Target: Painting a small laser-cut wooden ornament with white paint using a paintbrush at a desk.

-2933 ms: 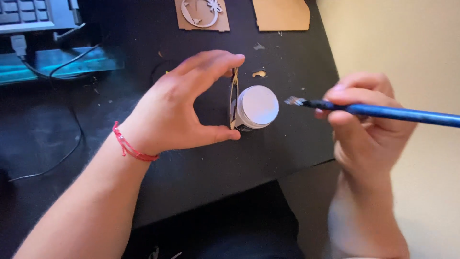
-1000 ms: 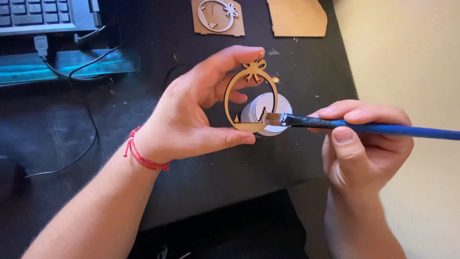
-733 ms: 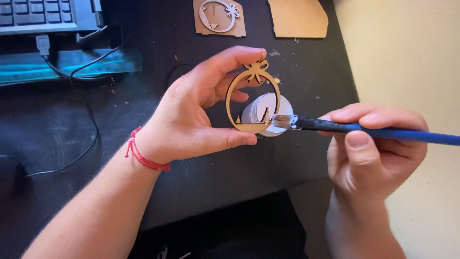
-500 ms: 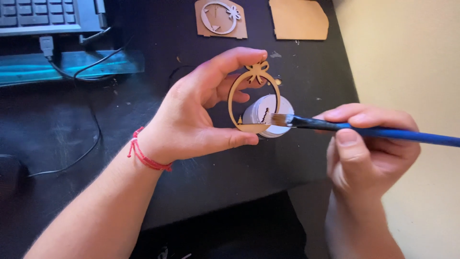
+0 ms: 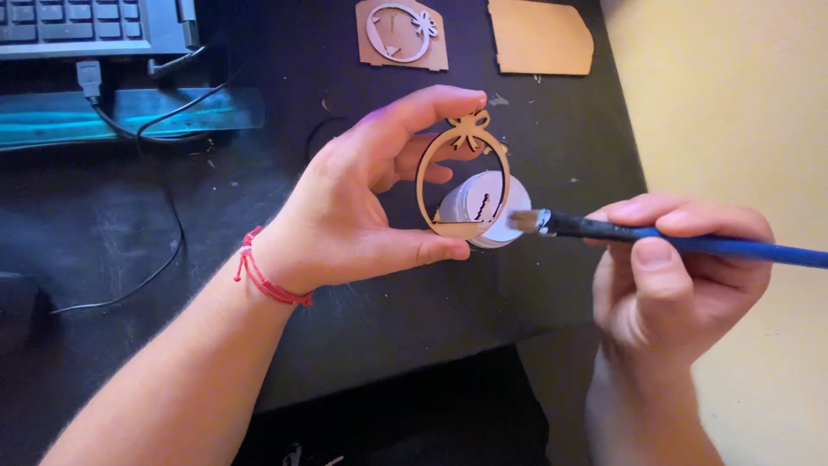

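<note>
We see the left hand (image 5: 362, 207) pinching a laser-cut wooden ornament (image 5: 463, 185) upright between thumb below and forefinger on top — an oval ring with a bow at its crown and a tiny tree inside. Right behind it, a small white paint pot (image 5: 504, 216) sits on the black desk mat (image 5: 259, 259). The right hand (image 5: 681, 276) is closed around a blue-handled paintbrush (image 5: 673, 242), bristles just beside the ornament's right rim, over the pot. Up top we spot 2 brown wooden sheets (image 5: 541, 36) — 1 with a cut ornament in it — and a keyboard (image 5: 86, 22) at the far left.
</note>
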